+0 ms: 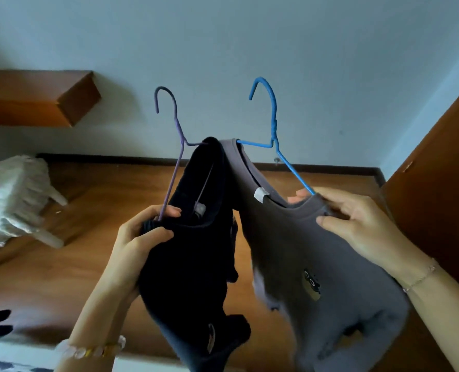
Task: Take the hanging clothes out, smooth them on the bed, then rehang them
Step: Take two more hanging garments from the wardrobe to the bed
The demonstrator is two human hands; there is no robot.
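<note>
1. The left hand (142, 237) grips the shoulder of the black garment (196, 264), fingers curled round both the cloth and the lower arm of the purple hanger (180, 130), whose hook rises above the grip.
2. The right hand (357, 224) pinches the grey top (317, 264) at its collar, where the blue hanger (274, 127) enters; that hook stands above and inward of the grip.
3. Both garments hang below the grips, touching between the 2 hands.
4. A cream knitted cloth (11, 194) lies well left of the left grip.
</note>
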